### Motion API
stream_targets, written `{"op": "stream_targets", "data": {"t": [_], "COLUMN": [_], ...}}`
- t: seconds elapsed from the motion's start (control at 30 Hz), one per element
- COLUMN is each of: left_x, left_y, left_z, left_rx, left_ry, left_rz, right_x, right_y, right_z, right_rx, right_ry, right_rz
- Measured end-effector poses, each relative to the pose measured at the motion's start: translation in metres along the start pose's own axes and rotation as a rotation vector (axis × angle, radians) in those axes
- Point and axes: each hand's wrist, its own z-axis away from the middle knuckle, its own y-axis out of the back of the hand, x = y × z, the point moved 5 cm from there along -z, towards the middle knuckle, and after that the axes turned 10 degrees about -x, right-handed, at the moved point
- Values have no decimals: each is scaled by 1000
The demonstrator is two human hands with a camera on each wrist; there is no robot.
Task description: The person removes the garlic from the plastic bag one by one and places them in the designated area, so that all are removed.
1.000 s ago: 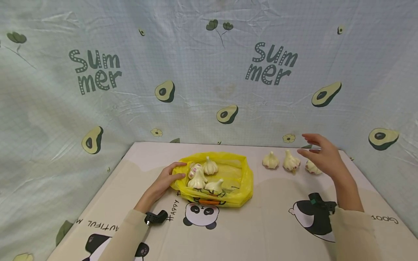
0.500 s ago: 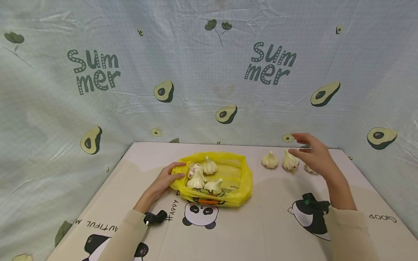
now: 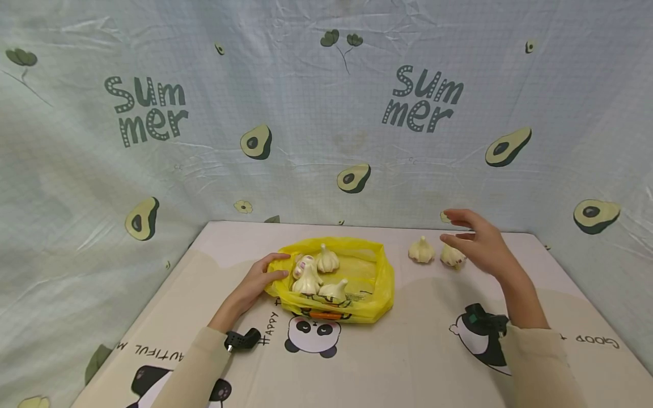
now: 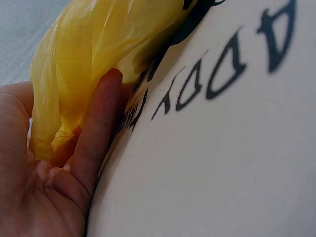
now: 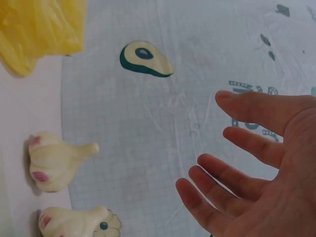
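1. My right hand (image 3: 482,243) hovers with fingers spread and loose, holding nothing, just above the nearer garlic bulb (image 3: 452,256); a second bulb (image 3: 421,250) lies on the worktop (image 3: 408,351) just beyond my fingertips, towards the bag.
2. My left hand (image 3: 257,281) curls its fingers round the rim of the yellow plastic bag (image 3: 380,283).
3. I judge the bulb light, firm and papery-skinned, so it may slip.
4. I would take it round its fat body, not the brittle stem.

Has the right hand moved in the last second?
Yes. The right hand has shifted left, toward the yellow bag; it now covers part of the middle garlic bulb and hides the rightmost one.
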Motion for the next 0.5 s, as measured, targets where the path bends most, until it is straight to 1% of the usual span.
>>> {"op": "stream_targets", "data": {"t": [0.5], "left_x": [0], "left_y": [1], "left_z": [1], "left_rx": [18], "left_ry": [14], "left_rz": [-17], "right_x": [-15], "right_y": [-8], "right_z": [0], "right_rx": [-23], "right_ry": [28], "right_rz": [10]}}
